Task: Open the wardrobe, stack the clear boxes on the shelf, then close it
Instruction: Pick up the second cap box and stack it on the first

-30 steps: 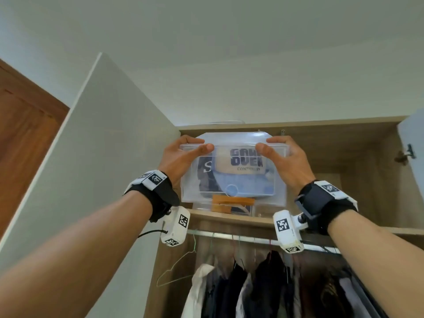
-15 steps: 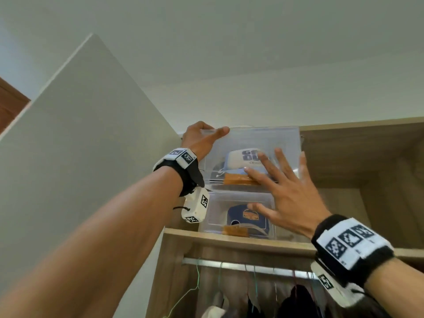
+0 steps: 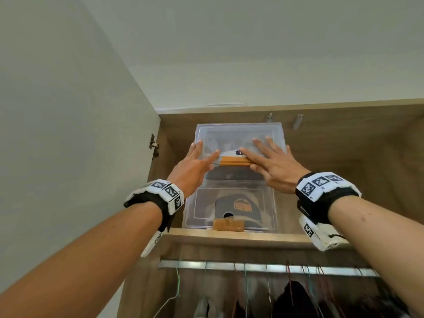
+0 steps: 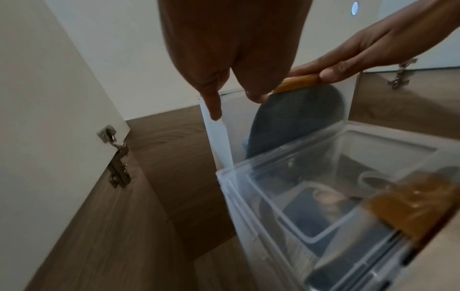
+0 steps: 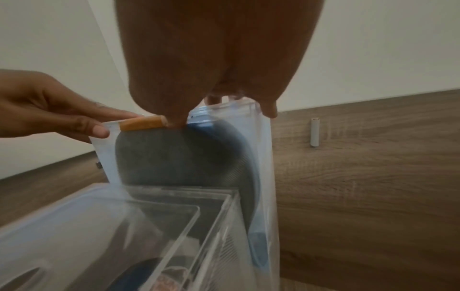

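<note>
Both palms flat, fingers straight: left hand (image 3: pixel 195 164) and right hand (image 3: pixel 273 164) press the front of the upper clear box (image 3: pixel 238 138), sitting atop the lower clear box (image 3: pixel 229 210) on the wardrobe shelf (image 3: pixel 241 237). Light, stiff, slick plastic by the look of it; best held by its side walls, not the orange latch (image 3: pixel 234 161).

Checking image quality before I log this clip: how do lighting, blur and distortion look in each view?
Head view: evenly lit and sharp on the upper clear box, with wide-angle bending and soft blur on the hanging clothes at the bottom. Left wrist view: dim, the left hand a dark mass up close, the lower clear box smeared. Right wrist view: dim too, the right hand backlit, foreground plastic blurred.
</note>
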The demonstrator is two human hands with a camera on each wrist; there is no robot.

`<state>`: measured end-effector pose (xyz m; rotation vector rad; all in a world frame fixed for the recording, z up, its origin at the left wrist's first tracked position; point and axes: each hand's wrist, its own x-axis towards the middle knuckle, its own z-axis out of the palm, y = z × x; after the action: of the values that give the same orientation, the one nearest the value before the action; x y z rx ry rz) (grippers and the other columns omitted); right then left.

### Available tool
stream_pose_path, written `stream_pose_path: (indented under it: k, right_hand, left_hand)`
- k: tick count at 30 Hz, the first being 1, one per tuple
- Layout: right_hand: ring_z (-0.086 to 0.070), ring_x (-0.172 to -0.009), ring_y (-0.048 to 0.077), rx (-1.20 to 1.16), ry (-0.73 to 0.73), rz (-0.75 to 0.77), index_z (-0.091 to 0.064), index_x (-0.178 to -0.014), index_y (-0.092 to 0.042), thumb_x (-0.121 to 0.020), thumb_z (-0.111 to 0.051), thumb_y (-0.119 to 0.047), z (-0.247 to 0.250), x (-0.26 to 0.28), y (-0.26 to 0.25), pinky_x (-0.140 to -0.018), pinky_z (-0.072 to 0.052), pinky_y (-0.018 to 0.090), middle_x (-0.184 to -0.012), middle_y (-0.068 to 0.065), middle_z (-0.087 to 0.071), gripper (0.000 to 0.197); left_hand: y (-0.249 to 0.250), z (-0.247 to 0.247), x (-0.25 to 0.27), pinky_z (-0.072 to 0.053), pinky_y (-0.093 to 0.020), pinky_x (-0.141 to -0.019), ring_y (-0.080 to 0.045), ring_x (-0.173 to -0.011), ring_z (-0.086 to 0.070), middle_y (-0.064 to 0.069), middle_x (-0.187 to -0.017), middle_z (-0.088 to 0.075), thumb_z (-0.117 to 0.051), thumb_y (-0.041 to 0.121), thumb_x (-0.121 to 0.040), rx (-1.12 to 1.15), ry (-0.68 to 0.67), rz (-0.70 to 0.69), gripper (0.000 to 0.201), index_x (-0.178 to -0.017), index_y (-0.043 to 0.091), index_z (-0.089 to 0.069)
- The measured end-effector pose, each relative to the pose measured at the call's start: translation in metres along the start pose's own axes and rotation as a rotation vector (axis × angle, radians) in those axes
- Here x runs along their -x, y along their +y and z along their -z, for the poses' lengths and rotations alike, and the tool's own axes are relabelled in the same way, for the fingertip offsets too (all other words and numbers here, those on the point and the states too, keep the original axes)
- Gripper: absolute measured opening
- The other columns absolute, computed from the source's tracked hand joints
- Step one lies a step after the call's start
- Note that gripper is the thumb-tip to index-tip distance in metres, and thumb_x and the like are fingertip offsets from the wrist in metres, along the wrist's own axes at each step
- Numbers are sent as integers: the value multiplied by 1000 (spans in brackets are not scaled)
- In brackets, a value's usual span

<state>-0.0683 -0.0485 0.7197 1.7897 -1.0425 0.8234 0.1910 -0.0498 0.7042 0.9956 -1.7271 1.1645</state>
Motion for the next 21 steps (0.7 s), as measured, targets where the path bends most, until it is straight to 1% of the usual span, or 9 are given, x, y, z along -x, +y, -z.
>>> stream_pose_path:
  k: [3, 7, 10, 12, 14, 16, 18, 19, 21]
  right_hand:
    - [22, -148, 24, -6, -80, -9, 1, -149, -55, -104, -25, -43, -10, -14, -1, -114, 6, 67, -163, -6, 17, 53]
    - [20, -149, 25, 6, -153, -56, -3, -150, -53, -105, -30, -38, -18, -33, -10, -112, 1, 67, -163, -6, 16, 55]
    - [19, -149, 26, -12, -186, -109, -4, -150, -53, -105, -32, -34, -23, -44, -11, -112, 0, 70, -164, -8, 14, 57]
    - [17, -149, 27, -23, -205, -122, -4, -151, -53, -104, -32, -35, -27, -46, -7, -112, -2, 71, -164, -7, 14, 57]
    - [17, -149, 28, -25, -221, -115, -2, -151, -51, -104, -32, -36, -32, -45, -5, -112, -4, 71, -164, -6, 15, 58]
    - [17, -149, 28, -24, -240, -103, -1, -151, -51, -103, -31, -38, -38, -41, -6, -112, -5, 70, -164, -5, 16, 58]
    - [17, -149, 28, -22, -256, -95, -1, -152, -50, -103, -33, -41, -41, -36, -8, -112, -6, 70, -163, -5, 16, 59]
    - [16, -150, 27, -22, -261, -94, -1, -152, -49, -102, -34, -42, -41, -34, -10, -112, -5, 70, -163, -5, 16, 60]
    - [14, -150, 25, 1, -259, -88, -1, -153, -46, -101, -36, -44, -37, -29, -12, -112, -4, 69, -164, -5, 15, 62]
  left_hand:
    - [-13, -18, -5, -31, -47, -114, -32, -149, 2, -14, -162, 2, -46, -13, -90, 37, -36, 34, 83, -153, 35, -21]
    - [-24, -38, -10, -29, -49, -113, -38, -147, -4, -14, -162, -3, -49, -10, -91, 82, -38, 89, 77, -151, 33, -26]
    - [-27, -45, -17, -28, -50, -113, -40, -147, -8, -16, -161, -8, -50, -7, -92, 105, -15, 85, 71, -150, 31, -31]
    - [-26, -46, -20, -26, -49, -114, -41, -146, -9, -16, -161, -10, -52, -6, -92, 123, -31, 81, 69, -149, 29, -33]
    - [-26, -46, -19, -23, -49, -115, -41, -147, -7, -16, -161, -9, -51, -4, -93, 135, -77, 84, 67, -149, 29, -34]
    - [-25, -46, -16, -20, -50, -116, -39, -147, -7, -14, -162, -7, -51, 3, -96, 143, -113, 112, 62, -149, 30, -34]
    - [-20, -45, -12, -20, -50, -116, -36, -148, -9, -11, -162, -9, -50, 15, -98, 163, -121, 165, 54, -148, 32, -37]
    - [-15, -42, -10, -22, -49, -115, -36, -147, -13, -10, -161, -13, -50, 19, -98, 172, -118, 194, 52, -147, 32, -39]
    - [-6, -35, -8, -32, -49, -110, -37, -140, -28, -11, -155, -28, -50, 23, -94, 158, -108, 253, 50, -143, 30, -46]
